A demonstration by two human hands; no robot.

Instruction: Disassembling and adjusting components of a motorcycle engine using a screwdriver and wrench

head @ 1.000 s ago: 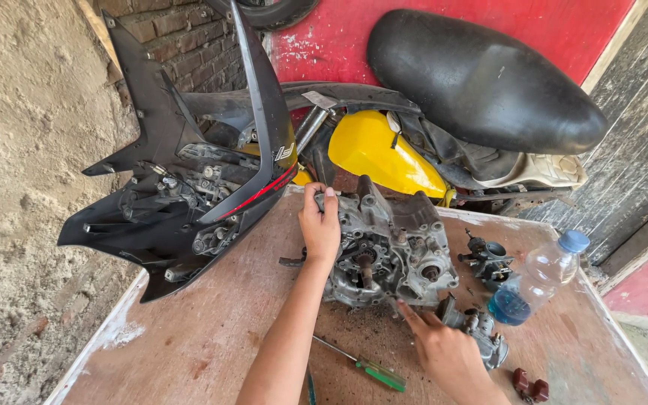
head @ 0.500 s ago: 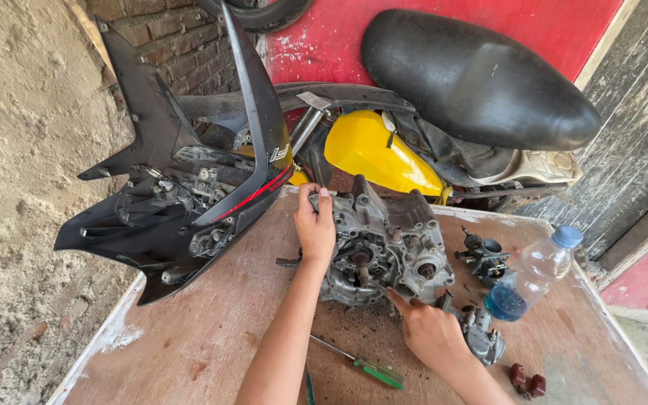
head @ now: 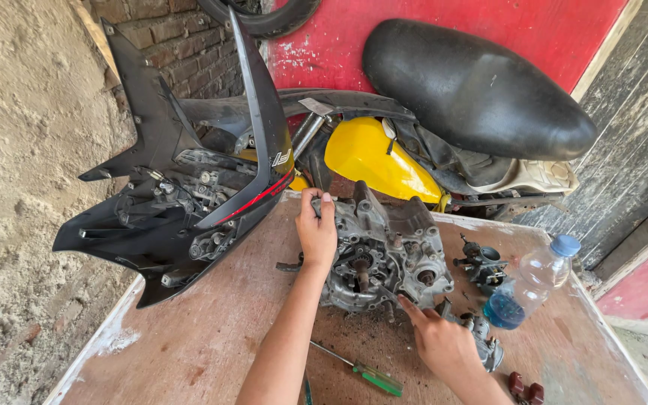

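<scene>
A grimy grey engine crankcase (head: 395, 251) lies on a brown wooden table (head: 204, 337), with a shaft and gears showing on its open face. My left hand (head: 316, 229) grips the case's upper left edge, fingers curled over it. At the case's lower right corner my right hand (head: 440, 341) touches the metal with its fingertips. A green-handled screwdriver (head: 361, 370) lies on the table between my forearms.
Black scooter body panels (head: 189, 187) overhang the table's left side. A yellow panel (head: 373, 157) and black seat (head: 474, 86) sit behind. A carburettor (head: 483, 262), a plastic bottle with blue liquid (head: 528, 281) and small dark red parts (head: 525, 388) lie on the right.
My right hand has slid up from the table's lower right to the crankcase's lower corner. My left hand has stayed on the case's upper edge.
</scene>
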